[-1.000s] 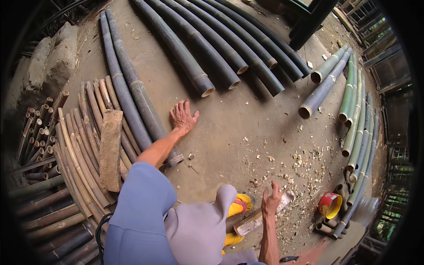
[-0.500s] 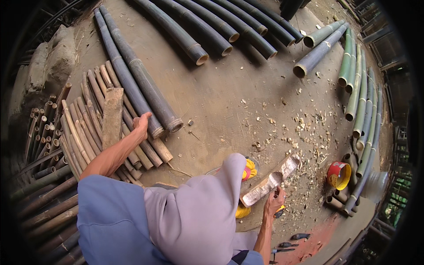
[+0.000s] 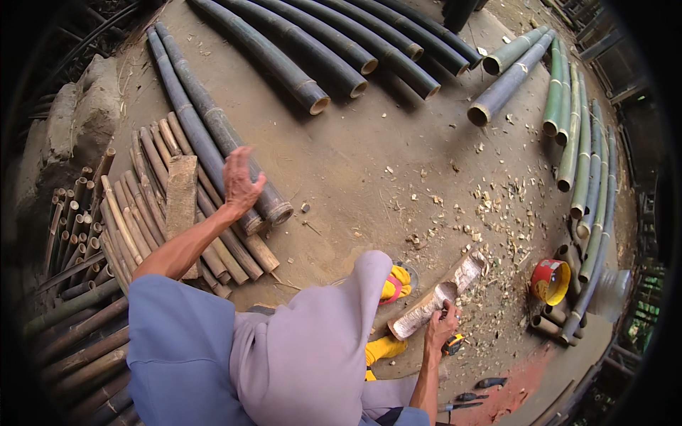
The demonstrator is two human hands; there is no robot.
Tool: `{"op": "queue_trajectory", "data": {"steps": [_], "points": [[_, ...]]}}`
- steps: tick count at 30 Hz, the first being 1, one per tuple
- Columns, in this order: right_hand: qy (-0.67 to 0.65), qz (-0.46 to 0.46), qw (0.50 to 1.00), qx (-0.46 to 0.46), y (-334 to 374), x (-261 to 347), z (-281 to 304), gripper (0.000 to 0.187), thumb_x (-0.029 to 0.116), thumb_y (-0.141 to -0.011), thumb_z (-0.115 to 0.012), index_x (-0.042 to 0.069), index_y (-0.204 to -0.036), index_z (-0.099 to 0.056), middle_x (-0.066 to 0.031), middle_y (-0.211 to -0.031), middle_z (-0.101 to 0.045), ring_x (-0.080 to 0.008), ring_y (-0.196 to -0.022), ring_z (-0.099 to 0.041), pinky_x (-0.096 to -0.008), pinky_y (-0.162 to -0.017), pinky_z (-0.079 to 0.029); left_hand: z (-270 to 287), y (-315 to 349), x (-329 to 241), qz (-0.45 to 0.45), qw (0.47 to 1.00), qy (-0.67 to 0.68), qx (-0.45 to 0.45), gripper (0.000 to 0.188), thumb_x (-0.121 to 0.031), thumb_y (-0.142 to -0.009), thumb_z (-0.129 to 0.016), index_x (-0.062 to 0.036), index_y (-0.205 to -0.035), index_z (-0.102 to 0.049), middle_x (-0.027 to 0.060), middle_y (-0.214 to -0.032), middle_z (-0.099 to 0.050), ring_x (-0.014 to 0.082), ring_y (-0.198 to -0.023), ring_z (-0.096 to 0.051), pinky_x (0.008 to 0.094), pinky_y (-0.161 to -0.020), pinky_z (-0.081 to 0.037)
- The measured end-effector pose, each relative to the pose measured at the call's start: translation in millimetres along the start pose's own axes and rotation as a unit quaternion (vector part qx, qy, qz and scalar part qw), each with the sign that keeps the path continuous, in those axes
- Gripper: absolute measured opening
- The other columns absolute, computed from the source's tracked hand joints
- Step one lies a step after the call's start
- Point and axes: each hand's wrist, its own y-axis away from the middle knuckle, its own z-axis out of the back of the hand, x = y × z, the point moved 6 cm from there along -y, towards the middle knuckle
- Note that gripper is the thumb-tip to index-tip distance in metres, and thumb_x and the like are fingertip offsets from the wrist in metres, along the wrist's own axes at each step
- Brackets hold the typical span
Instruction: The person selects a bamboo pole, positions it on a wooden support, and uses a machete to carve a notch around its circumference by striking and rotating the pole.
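My left hand (image 3: 241,181) is raised over the lower ends of two thick dark bamboo poles (image 3: 213,128), fingers apart, holding nothing; a little motion blur softens it. On my right, the fingers of my right hand (image 3: 440,328) are closed at the near side of a hollowed, pale-faced trough-like piece (image 3: 419,312). A small dark thing shows at those fingertips, too small to name. The trough lies slanted on the ground, a curved wall across its middle. Close beside my right wrist sits a yellow and black tape measure (image 3: 452,345).
Thin bamboo lengths (image 3: 149,206) and a flat board (image 3: 182,192) lie at left. Dark poles (image 3: 341,42) fan out at the back, green poles (image 3: 575,142) at right. Wood chips (image 3: 490,220) litter the ground near a red and yellow tin (image 3: 550,279). Dark-handled tools (image 3: 469,397) lie lower right.
My left hand has come off the end of the dark pole, lifted slightly and spread its fingers. My right hand stays at the trough. The view has shifted slightly.
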Motion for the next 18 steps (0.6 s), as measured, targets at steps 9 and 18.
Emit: {"op": "queue_trajectory", "data": {"steps": [9,18], "points": [[0.024,-0.001,0.999,-0.041,-8,-3,-11,0.032,-0.005,-0.076,-0.044,-0.004,-0.105,-0.057,-0.0225,-0.1,-0.053,-0.0391,-0.096,-0.054,-0.0476,-0.085,-0.041,-69,60,-47,-0.309,0.862,-0.088,0.391,0.03,-0.031,-0.083,-0.065,-0.0132,-0.108,-0.065,0.0075,-0.101,-0.064,0.0215,-0.107,-0.058,0.0525,-0.104,-0.033],[0.076,0.018,0.991,-0.107,-15,-9,-19,0.026,-0.01,-0.07,-0.043,-0.002,-0.093,-0.054,-0.0233,-0.091,-0.052,-0.0418,-0.084,-0.052,-0.0502,-0.076,-0.039,-85,-51,-46,0.03,0.852,0.143,0.502,0.046,-0.039,-0.078,-0.07,-0.0055,-0.109,-0.063,0.0132,-0.099,-0.062,0.0295,-0.097,-0.06,0.0405,-0.085,-0.048]]}}
